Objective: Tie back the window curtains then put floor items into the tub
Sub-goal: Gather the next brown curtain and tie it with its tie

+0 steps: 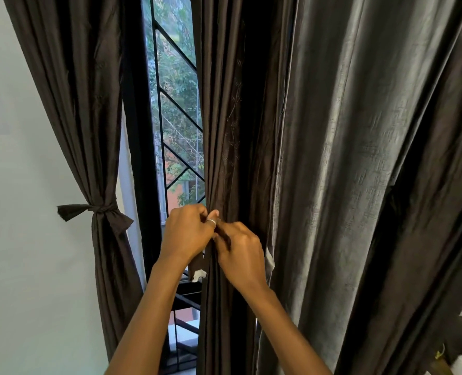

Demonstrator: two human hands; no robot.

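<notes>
We see the middle curtain (224, 131), a dark brown panel hanging in front of the window, gathered into a narrow bunch where both hands meet at its left edge. A strip of the same brown cloth, the tie-back strip (197, 265), passes around that bunch; one end of it hangs below the left wrist and shows a pale patch at its tip. The left hand (188, 235) is curled closed on the strip at the left side of the bunch, a ring on one finger. The right hand (240, 253) is just beside it, touching it, its fingers pinched on a dark length of the strip that runs between the two hands.

To the left, the left curtain (89, 117) is already drawn in at its waist and bound by a knotted tie (97, 209) with its ends sticking out to either side. Between the two curtains the window grille (173, 109) shows black bars, with green trees outside. To the right hangs a grey curtain (346, 158) in broad folds. At the far left stands a white wall (21, 239).
</notes>
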